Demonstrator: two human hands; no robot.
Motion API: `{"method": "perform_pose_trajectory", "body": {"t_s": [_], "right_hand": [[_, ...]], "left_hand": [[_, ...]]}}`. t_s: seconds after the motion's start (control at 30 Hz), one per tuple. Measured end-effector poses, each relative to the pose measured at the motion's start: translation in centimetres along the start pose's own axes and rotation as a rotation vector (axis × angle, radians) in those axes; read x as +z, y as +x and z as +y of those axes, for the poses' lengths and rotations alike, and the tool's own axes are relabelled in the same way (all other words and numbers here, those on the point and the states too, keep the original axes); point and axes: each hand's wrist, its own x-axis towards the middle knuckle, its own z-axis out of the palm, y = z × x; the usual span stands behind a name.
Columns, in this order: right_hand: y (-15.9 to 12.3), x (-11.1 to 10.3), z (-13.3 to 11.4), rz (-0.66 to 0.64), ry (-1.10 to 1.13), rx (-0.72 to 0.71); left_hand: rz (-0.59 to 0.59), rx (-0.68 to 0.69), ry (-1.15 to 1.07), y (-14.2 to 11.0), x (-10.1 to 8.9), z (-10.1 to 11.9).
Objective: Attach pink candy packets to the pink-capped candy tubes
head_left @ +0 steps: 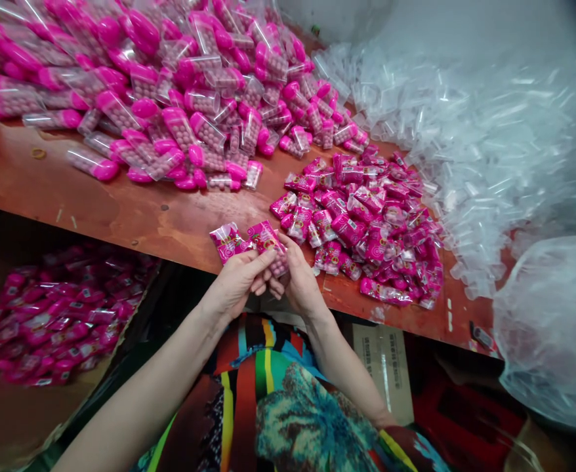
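Note:
Both of my hands meet at the table's front edge around a pink printed candy packet (264, 236), with small pink balls showing at its lower end. My left hand (241, 278) grips the packet from the left, thumb across its front. On the right side, my right hand (295, 275) has its fingers closed on the same packet. A second pink packet (229, 241) lies just beyond my left fingers; whether that hand touches it I cannot tell. Right of my hands is a heap of similar pink packets (367, 226).
Clear tubes with pink caps and pink balls (209, 124) are piled at the back left of the wooden table (160, 226). Empty clear tubes (465, 144) fill the right. A carton (125, 357) of pink packets stands below left. A white translucent bag (544, 328) hangs at the right edge.

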Motion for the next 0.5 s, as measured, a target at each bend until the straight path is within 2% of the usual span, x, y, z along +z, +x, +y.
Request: {"method": "perform_pose_trajectory", "body": {"t_s": [0.1,0.2,0.37,0.5], "right_hand": [[-0.5,-0.7,0.2,-0.042,-0.08,-0.034],[-0.8,-0.8,0.5,-0.017,-0.101,-0.106],[-0.2,-1.1,1.2,-0.019,0.064,-0.103],[0.1,-1.8,1.7,0.033,0.185,-0.062]], "left_hand": [[-0.011,0.006,-0.001,0.1,-0.2,-0.1],[-0.036,0.008,0.068,0.1,-0.1,-0.5],[-0.031,0.056,0.18,-0.2,0.6,-1.4],[0.021,0.086,0.253,-0.2,1.0,-2.1]]}}
